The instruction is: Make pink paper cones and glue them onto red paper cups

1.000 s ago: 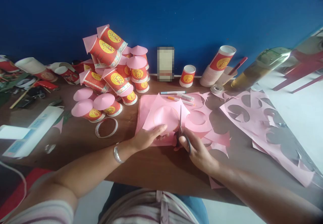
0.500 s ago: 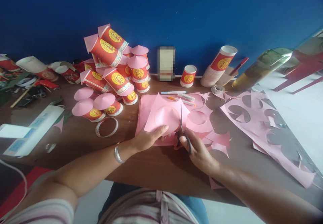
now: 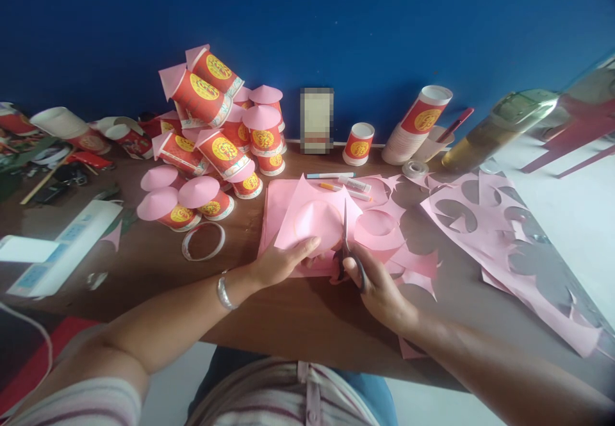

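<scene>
My left hand (image 3: 288, 259) pinches the lower edge of a sheet of pink paper (image 3: 317, 218), thumb on top and fingers underneath. A faint circle is drawn on the sheet. In my right hand (image 3: 379, 282) is a pair of scissors (image 3: 345, 234), with my fingers through the dark handles. The blades point away from me and lie along the right side of the drawn circle. Beneath the held sheet lies a stack of pink paper (image 3: 271, 221). Right beside it are pink offcuts (image 3: 418, 262) with curved edges.
Several red cups with pink cone tops (image 3: 262, 138) are piled at the back left. A lone red cup (image 3: 359, 144), a leaning cup stack (image 3: 418, 125), a tape roll (image 3: 414, 168) and a bottle (image 3: 494, 128) stand along the back. Markers (image 3: 331, 175) lie behind the paper.
Almost nothing differs. The scissor blades look slightly closer together, while both hands and the pink sheet stay in nearly the same place.
</scene>
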Motion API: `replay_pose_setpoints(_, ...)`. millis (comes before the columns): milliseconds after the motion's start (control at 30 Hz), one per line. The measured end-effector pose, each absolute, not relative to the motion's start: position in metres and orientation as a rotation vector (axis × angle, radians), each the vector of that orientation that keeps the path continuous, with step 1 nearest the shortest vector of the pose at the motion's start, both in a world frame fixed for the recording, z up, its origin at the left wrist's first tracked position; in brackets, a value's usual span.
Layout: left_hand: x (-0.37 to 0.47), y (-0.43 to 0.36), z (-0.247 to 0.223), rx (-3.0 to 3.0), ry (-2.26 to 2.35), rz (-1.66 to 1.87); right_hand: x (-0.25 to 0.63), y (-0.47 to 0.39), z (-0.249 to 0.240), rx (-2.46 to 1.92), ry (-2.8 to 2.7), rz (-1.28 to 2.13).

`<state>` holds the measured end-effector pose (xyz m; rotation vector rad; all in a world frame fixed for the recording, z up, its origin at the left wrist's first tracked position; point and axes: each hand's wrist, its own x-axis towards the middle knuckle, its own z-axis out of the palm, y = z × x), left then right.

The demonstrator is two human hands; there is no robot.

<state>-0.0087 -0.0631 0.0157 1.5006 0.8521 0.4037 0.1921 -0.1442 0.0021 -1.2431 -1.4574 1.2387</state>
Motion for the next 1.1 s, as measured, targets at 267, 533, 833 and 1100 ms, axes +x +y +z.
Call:
replay_pose_setpoints(267, -0.0099, -0.0626, 0.0129, 1.459, 0.882, 0.405, 0.1926, -0.1444, 0.0032, -1.241, -1.466, 1.233)
replay_pose_setpoints(533, -0.0113, -0.0617, 0.0106, 1.440, 0.937, 0.411, 0.1927, -0.1435, 0.0057, -1.249, -1.461, 1.245)
replay_pose_setpoints(833, -0.0108, -0.0609, 0.0181, 1.410, 0.941, 0.464, 0.1921, -0.1426, 0.0101, -1.266, -1.448, 1.279)
replay_pose_setpoints(1100, -0.0148, -0.0569, 0.0131, 1.452, 0.920, 0.481, 0.1926, -0.1419, 0.0103, -1.282, -1.440, 1.283)
